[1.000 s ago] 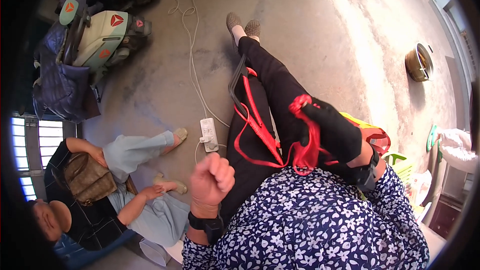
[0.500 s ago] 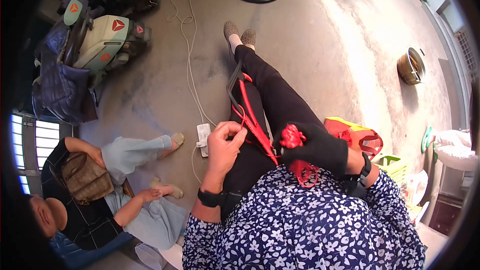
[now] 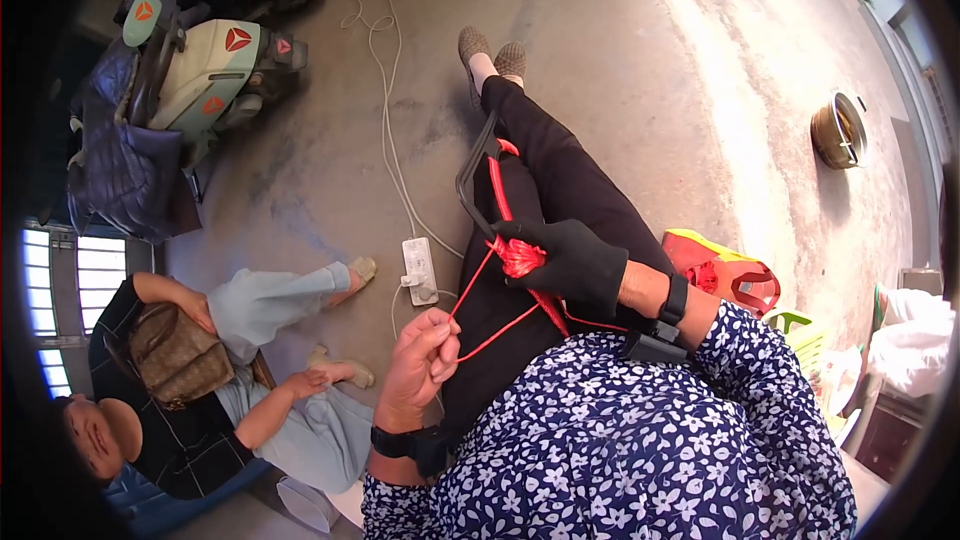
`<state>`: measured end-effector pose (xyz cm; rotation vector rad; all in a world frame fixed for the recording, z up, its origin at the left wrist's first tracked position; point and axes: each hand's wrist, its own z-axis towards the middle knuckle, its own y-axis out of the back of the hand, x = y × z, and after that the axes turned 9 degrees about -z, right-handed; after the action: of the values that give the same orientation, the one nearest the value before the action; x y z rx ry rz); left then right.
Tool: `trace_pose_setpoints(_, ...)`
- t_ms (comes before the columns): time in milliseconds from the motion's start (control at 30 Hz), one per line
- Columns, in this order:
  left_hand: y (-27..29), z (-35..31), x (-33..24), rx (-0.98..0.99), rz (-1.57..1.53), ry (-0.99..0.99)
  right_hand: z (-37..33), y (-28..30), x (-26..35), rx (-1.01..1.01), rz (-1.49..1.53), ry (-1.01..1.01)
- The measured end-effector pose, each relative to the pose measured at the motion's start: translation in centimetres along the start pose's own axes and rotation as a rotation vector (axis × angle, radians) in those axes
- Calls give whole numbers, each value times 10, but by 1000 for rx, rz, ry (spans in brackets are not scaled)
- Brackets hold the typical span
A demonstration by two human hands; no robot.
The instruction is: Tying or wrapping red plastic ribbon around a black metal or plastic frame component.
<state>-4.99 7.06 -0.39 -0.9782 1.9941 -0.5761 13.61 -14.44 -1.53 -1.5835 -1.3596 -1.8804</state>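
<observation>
A black frame (image 3: 467, 185) lies along my legs, its long side wrapped in red cord (image 3: 503, 202). My right hand (image 3: 578, 265), in a black glove, is closed around a bunched hank of red cord (image 3: 521, 258) at the frame's wrapped side. My bare left hand (image 3: 420, 352) pinches a strand of red cord (image 3: 474, 292) between thumb and fingers. That strand runs taut up to the frame near the hank. A further length goes from the left hand back toward my lap. The glove hides part of the wrapped side.
To the left, a seated person (image 3: 165, 440) has a brown bag (image 3: 180, 353) on the lap. Beyond stands a scooter (image 3: 215, 65). A white power strip (image 3: 419, 270) with cables lies near my left hand. On the right are a red-and-yellow bag (image 3: 735, 275) and a metal bucket (image 3: 830, 132).
My right hand has moved left and forward with the hank, up to the frame. My left hand has drawn back toward me, pulling the strand taut. The view has shifted slightly.
</observation>
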Motion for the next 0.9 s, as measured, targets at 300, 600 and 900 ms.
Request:
trace_pose_setpoints(300, -2, -39, 0, -73, 385, -48, -4, -18, 8, -83, -191, -130)
trace_pose_setpoints(600, -59, -2, -22, 432, 51, -381, -16, 53, 5, -489, 561, -399)
trace_pose_setpoints(900, -58, 98, -3, 131, 208, -248, 24, 36, 26, -279, -200, -238)
